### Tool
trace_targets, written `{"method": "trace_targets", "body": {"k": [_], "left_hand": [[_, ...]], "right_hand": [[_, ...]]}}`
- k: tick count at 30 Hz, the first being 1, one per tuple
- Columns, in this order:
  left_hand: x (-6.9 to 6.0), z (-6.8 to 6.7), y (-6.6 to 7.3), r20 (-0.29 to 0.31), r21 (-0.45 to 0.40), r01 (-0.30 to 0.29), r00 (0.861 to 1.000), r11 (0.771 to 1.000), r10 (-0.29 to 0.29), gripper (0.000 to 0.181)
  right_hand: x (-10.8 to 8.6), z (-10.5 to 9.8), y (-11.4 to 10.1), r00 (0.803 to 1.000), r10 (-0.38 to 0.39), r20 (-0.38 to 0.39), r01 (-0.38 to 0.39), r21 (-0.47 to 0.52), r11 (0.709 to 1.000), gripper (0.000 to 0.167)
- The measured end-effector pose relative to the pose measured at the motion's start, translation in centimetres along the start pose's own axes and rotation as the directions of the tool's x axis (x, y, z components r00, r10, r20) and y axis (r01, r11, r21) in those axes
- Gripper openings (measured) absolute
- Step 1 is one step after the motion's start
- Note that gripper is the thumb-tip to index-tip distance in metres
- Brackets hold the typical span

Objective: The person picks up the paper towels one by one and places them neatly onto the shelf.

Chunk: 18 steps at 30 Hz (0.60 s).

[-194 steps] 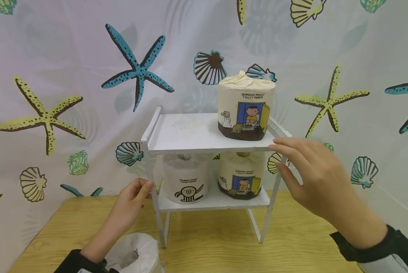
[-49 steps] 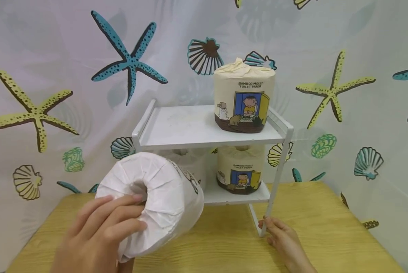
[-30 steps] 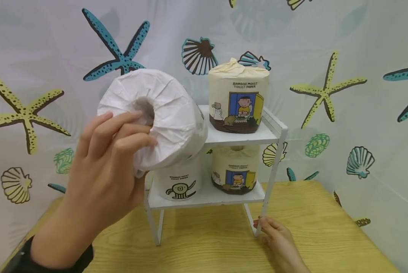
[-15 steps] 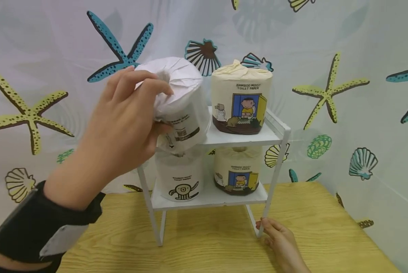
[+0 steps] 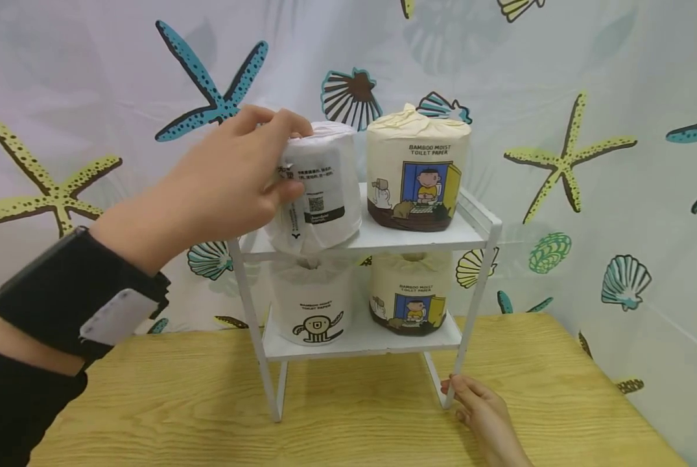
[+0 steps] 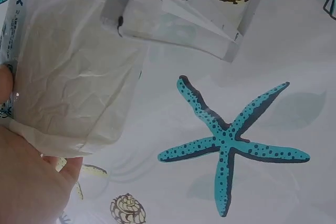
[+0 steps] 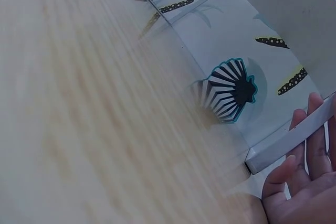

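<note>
My left hand (image 5: 231, 175) grips a white-wrapped toilet paper roll (image 5: 325, 188) at the left of the rack's upper shelf, thumb on its printed side and fingers over its top. The roll tilts slightly, and its lower edge overlaps the shelf's front edge; whether it bears fully on the shelf I cannot tell. In the left wrist view the wrapped roll (image 6: 79, 66) is beside the rack's side rail (image 6: 173, 35). Low on the right, my right hand (image 5: 485, 415) holds the front leg of the white two-tier rack (image 5: 366, 350); in the right wrist view fingers (image 7: 317, 150) lie around that leg.
A cream toilet paper roll (image 5: 418, 175) stands on the upper shelf's right side. Below are a white roll (image 5: 313, 305) and another cream roll (image 5: 409, 298). The rack stands on a wooden table (image 5: 167, 395) before a starfish-print curtain (image 5: 558, 52).
My left hand has lifted the white roll from the lower left, turned it upright and brought it to the upper shelf. My right hand has moved from the shelf's corner down to the leg.
</note>
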<state>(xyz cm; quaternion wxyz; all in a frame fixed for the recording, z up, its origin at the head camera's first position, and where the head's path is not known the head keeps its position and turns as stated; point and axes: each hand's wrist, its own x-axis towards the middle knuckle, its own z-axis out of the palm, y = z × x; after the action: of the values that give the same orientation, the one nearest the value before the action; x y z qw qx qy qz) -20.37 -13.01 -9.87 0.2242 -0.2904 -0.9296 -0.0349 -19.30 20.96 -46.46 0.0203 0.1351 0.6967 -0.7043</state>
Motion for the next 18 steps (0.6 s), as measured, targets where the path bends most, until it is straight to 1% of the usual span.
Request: {"method": "trace_targets", "body": {"k": [1,3,5,6,8,12,15,18], "left_hand": [[0.1,0.0,0.2,0.006,0.015,-0.011,1.000,1.000,0.011,0.052],[0.2,0.1,0.7,-0.002,0.059,-0.042,0.999,0.997,0.042,0.051],[0.4,0.2,1.3,-0.034,0.105,-0.070,0.997,0.992,0.074,0.050],[0.4,0.1,1.7,-0.055,0.120,-0.073,0.995,0.990,0.080,0.051],[0.6,0.0,2.5,-0.102,0.136,-0.053,0.992,0.989,0.067,0.051],[1.2,-0.2,4.3,-0.162,0.179,0.026,0.987,0.984,0.003,0.057],[1.6,-0.1,5.3,-0.162,0.242,0.081,0.986,0.967,-0.042,0.066],[2.0,0.5,5.8,-0.148,0.281,0.120,0.986,0.952,-0.081,0.070]], "right_hand": [[0.0,0.0,0.0,1.000,0.000,0.001,0.000,0.002,1.000,0.059],[-0.1,0.1,0.1,1.000,0.000,-0.002,0.000,0.007,1.000,0.060],[-0.1,0.1,0.1,1.000,0.001,-0.003,-0.001,0.011,1.000,0.059],[-0.1,0.1,0.1,1.000,0.001,0.000,-0.001,0.013,1.000,0.058],[-0.1,0.1,0.1,1.000,0.004,0.000,-0.004,0.019,1.000,0.057],[-0.1,0.2,0.1,1.000,0.000,-0.002,0.000,0.038,0.999,0.056],[-0.2,0.2,0.0,1.000,-0.005,-0.003,0.006,0.052,0.999,0.055],[-0.2,0.3,0.0,1.000,-0.003,-0.003,0.003,0.056,0.998,0.052]]}}
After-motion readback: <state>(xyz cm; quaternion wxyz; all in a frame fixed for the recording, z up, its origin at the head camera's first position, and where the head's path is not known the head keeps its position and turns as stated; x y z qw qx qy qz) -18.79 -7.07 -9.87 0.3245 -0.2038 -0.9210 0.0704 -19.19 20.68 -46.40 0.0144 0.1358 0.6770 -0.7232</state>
